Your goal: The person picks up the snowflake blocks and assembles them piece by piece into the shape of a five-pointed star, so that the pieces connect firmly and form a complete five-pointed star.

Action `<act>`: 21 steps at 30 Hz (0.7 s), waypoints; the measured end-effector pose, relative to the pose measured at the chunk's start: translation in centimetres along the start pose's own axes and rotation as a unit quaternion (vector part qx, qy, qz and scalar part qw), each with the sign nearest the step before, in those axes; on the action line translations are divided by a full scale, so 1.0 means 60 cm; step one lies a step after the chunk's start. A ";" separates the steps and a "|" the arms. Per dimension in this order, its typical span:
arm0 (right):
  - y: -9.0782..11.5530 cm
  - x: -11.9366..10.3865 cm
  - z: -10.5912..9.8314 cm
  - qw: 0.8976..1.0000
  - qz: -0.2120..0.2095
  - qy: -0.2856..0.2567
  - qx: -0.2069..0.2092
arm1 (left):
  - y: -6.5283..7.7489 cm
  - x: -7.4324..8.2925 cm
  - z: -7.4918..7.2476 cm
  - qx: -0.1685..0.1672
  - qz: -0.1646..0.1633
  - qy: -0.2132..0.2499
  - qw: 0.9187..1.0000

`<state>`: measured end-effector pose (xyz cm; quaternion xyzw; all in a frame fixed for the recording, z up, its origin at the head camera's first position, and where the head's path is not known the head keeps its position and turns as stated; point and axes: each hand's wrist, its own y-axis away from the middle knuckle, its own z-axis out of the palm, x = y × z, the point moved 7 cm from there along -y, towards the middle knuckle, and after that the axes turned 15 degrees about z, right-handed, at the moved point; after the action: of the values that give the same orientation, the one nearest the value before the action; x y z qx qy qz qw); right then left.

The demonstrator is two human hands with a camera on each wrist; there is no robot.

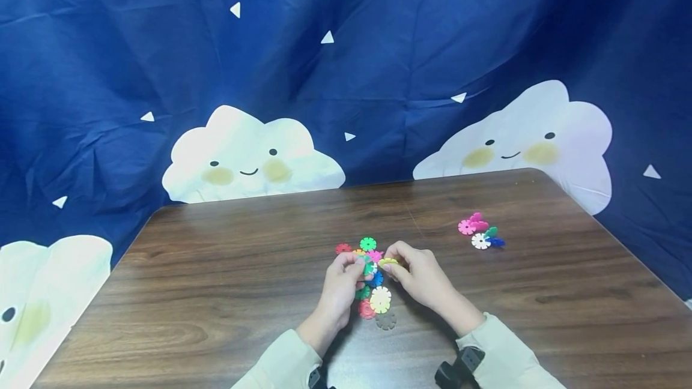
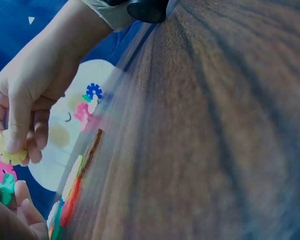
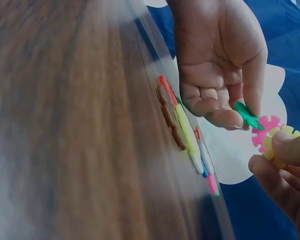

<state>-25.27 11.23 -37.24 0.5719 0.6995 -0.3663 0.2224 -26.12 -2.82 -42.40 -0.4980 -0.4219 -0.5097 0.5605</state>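
My left hand (image 1: 336,290) pinches a green notched plastic disc (image 3: 247,116) between thumb and fingers. In my right hand (image 1: 424,275) is a yellow notched disc (image 2: 11,152), pinched by thumb and forefinger. A pink notched disc (image 3: 266,129) sits between the two hands, touching the green one and partly overlapped by the yellow one; whether they interlock I cannot tell. Below the hands, loose discs lie on the table: a pale yellow disc (image 1: 381,300), a red disc (image 1: 367,308), a brown disc (image 1: 386,321) and others, some hidden by the left hand.
Beyond the hands lie a bright green disc (image 1: 368,244) and a dark red disc (image 1: 343,248). Farther right on the wooden table (image 1: 243,269) rests a cluster of pink discs (image 1: 467,227), with a white disc (image 1: 480,241) and blue and green pieces. A blue cloth (image 1: 378,77) hangs behind.
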 end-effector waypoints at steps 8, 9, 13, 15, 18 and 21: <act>0.001 -0.010 0.003 0.999 -0.027 0.017 0.032 | 0.000 -0.001 0.002 0.003 -0.004 0.013 1.000; 0.001 -0.010 0.003 0.999 -0.030 0.017 0.033 | 0.000 0.000 0.002 0.004 -0.004 0.016 1.000; 0.002 -0.012 0.004 0.998 -0.039 0.017 0.038 | 0.000 0.001 0.002 0.007 -0.006 0.024 1.000; 0.002 -0.012 0.005 0.998 -0.042 0.016 0.039 | 0.000 0.002 0.002 0.010 -0.007 0.028 1.000; 0.001 -0.011 0.006 0.998 -0.041 0.016 0.038 | 0.001 0.004 0.002 0.012 -0.007 0.033 0.999; 0.001 -0.011 0.008 0.998 -0.038 0.018 0.038 | 0.002 0.006 0.003 0.013 -0.005 0.034 0.999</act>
<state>-25.10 10.48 -37.07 0.5597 0.7102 -0.3901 0.1739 -25.98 -2.72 -42.04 -0.4715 -0.4117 -0.5234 0.5781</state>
